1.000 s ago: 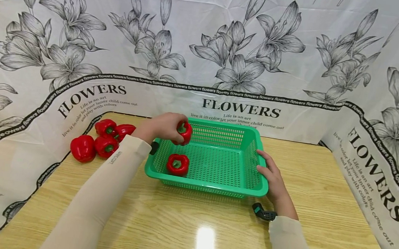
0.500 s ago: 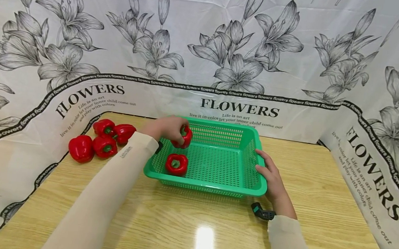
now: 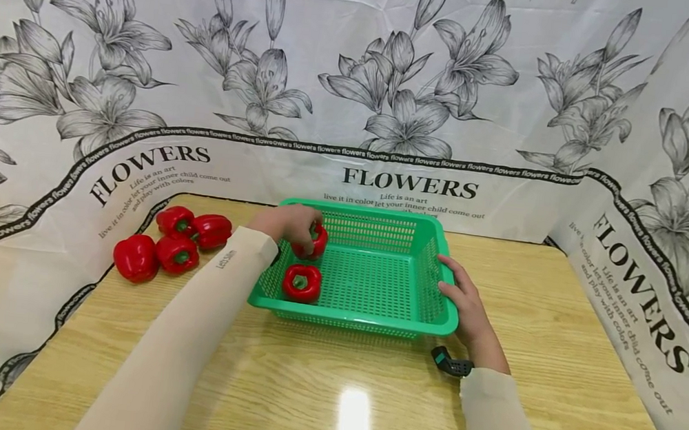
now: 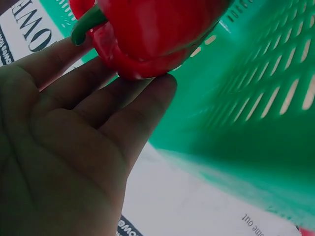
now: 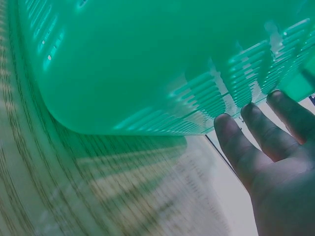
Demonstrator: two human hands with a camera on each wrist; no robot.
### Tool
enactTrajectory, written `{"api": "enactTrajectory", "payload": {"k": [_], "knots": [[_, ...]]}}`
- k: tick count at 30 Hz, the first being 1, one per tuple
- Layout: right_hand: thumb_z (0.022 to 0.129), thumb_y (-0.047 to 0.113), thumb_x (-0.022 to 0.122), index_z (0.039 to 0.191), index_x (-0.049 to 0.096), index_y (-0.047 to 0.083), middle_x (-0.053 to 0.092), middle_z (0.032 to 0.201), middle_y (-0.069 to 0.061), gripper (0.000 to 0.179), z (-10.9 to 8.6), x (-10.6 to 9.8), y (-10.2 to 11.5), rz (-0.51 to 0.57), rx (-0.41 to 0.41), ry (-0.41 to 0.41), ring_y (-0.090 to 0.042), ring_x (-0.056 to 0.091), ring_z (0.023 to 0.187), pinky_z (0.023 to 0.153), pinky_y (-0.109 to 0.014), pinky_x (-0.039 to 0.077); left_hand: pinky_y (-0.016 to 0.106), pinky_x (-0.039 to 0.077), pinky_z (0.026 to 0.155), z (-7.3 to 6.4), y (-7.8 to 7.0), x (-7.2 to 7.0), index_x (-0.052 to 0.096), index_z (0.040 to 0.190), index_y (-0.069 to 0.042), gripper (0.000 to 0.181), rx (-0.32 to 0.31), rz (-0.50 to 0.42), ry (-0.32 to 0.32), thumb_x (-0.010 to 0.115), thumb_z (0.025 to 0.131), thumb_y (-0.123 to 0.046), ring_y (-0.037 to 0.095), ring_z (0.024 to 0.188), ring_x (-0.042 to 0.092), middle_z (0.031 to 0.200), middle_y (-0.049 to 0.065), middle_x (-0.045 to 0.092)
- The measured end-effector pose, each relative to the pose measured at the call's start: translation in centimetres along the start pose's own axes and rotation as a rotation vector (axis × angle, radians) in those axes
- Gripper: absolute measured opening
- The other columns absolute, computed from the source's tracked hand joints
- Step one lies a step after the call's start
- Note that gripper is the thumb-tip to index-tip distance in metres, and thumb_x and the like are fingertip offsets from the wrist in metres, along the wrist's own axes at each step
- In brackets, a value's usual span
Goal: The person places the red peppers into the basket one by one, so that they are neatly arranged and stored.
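In the head view my left hand [image 3: 290,225] reaches over the left end of a green plastic basket [image 3: 355,323] and pinches a red bell pepper [image 3: 319,240] down inside its back-left corner. Seen from the left wrist, extended fingertips touch the underside of this red bell pepper [image 4: 152,29], its green stem [image 4: 88,23] turned toward the palm; the thumb is hidden. Another red bell pepper [image 3: 302,284] sits stem-up just in front of it in the basket. My right hand [image 3: 469,307] grips the basket's right rim, with several fingers [image 5: 236,140] along the outer wall.
Several more red bell peppers [image 3: 176,253] lie clustered on the wooden table [image 3: 278,388], left of the basket. A white flower-printed cloth [image 3: 287,168] hangs behind and along both sides of the table. Black wrist devices [image 3: 450,362] are strapped on the arms.
My left hand has lowered the red bell pepper from rim height into the basket's back-left corner. My right hand keeps its grip on the rim. The head view has shifted slightly.
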State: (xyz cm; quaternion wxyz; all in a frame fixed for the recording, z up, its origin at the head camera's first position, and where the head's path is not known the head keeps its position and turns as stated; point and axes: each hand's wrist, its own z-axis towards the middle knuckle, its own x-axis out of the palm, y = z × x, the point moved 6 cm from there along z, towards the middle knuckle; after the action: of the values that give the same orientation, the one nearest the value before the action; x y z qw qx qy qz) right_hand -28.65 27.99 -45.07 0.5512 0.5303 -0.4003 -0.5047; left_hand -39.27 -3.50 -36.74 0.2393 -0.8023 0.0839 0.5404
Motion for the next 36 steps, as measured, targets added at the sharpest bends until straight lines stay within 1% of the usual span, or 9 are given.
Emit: {"api": "enactTrajectory", "payload": {"k": [4, 7, 10, 13, 17, 24, 30, 36], "knots": [[0.102, 0.026, 0.042, 0.153, 0.026, 0.019, 0.013, 0.159, -0.017, 0.053, 0.0, 0.0, 0.1, -0.005, 0.001, -0.004, -0.022, 0.044, 0.118, 0.082, -0.026, 0.053, 0.033, 0.053, 0.079, 0.1, 0.2, 0.3, 0.053, 0.132, -0.01, 0.059, -0.008, 0.004, 0.015, 0.072, 0.076, -0.016, 0.021, 0.1, 0.056, 0.115, 0.005, 0.061], [0.102, 0.025, 0.042, 0.152, 0.027, 0.02, 0.013, 0.159, -0.016, 0.053, 0.0, 0.1, 0.1, -0.007, 0.002, -0.006, -0.026, 0.042, 0.12, 0.083, -0.026, 0.053, 0.033, 0.052, 0.079, 0.3, 0.4, 0.7, 0.054, 0.13, -0.011, 0.056, -0.026, -0.002, 0.03, 0.072, 0.077, -0.017, 0.022, 0.099, 0.056, 0.114, 0.005, 0.06], [0.102, 0.026, 0.042, 0.152, 0.027, 0.021, 0.013, 0.159, -0.016, 0.052, 0.0, 0.1, 0.1, -0.006, 0.003, -0.005, -0.028, 0.042, 0.121, 0.083, -0.027, 0.053, 0.033, 0.052, 0.078, 0.5, 0.7, 1.0, 0.053, 0.131, -0.011, 0.057, -0.044, -0.021, 0.036, 0.073, 0.077, -0.016, 0.022, 0.1, 0.056, 0.115, 0.005, 0.06], [0.103, 0.026, 0.041, 0.152, 0.027, 0.021, 0.015, 0.158, -0.016, 0.052, 0.0, 0.0, 0.1, -0.007, 0.001, -0.004, -0.026, 0.045, 0.119, 0.082, -0.028, 0.053, 0.034, 0.053, 0.078, 0.7, 0.8, 1.2, 0.052, 0.132, -0.011, 0.06, -0.052, -0.041, 0.035, 0.073, 0.076, -0.015, 0.022, 0.1, 0.057, 0.115, 0.005, 0.06], [0.103, 0.026, 0.041, 0.152, 0.027, 0.021, 0.016, 0.157, -0.016, 0.052, -0.1, 0.0, 0.2, -0.012, 0.002, -0.007, -0.021, 0.047, 0.116, 0.082, -0.029, 0.054, 0.034, 0.053, 0.08, 0.9, 0.9, 1.4, 0.051, 0.135, -0.011, 0.062, -0.059, -0.053, 0.05, 0.072, 0.077, -0.015, 0.022, 0.101, 0.056, 0.117, 0.005, 0.059], [0.102, 0.025, 0.041, 0.152, 0.026, 0.02, 0.018, 0.157, -0.017, 0.052, -0.2, 0.1, 0.2, -0.012, 0.004, -0.005, -0.024, 0.049, 0.115, 0.082, -0.03, 0.054, 0.036, 0.053, 0.082, 1.3, 1.3, 1.9, 0.048, 0.14, -0.012, 0.065, -0.096, -0.08, 0.082, 0.07, 0.079, -0.014, 0.024, 0.106, 0.053, 0.122, 0.006, 0.057], [0.102, 0.026, 0.041, 0.152, 0.026, 0.02, 0.017, 0.157, -0.017, 0.053, -0.1, 0.1, 0.2, -0.007, 0.004, -0.002, -0.022, 0.049, 0.115, 0.082, -0.03, 0.054, 0.038, 0.052, 0.087, 1.5, 1.5, 2.0, 0.044, 0.144, -0.013, 0.068, -0.114, -0.081, 0.081, 0.069, 0.081, -0.015, 0.025, 0.111, 0.049, 0.128, 0.008, 0.055], [0.102, 0.026, 0.042, 0.152, 0.027, 0.021, 0.016, 0.157, -0.016, 0.052, -0.1, 0.1, 0.1, 0.0, 0.005, -0.005, -0.02, 0.049, 0.114, 0.082, -0.031, 0.054, 0.041, 0.051, 0.092, 1.6, 1.6, 2.0, 0.04, 0.148, -0.014, 0.071, -0.121, -0.073, 0.065, 0.068, 0.082, -0.017, 0.026, 0.114, 0.048, 0.133, 0.009, 0.053]]}}
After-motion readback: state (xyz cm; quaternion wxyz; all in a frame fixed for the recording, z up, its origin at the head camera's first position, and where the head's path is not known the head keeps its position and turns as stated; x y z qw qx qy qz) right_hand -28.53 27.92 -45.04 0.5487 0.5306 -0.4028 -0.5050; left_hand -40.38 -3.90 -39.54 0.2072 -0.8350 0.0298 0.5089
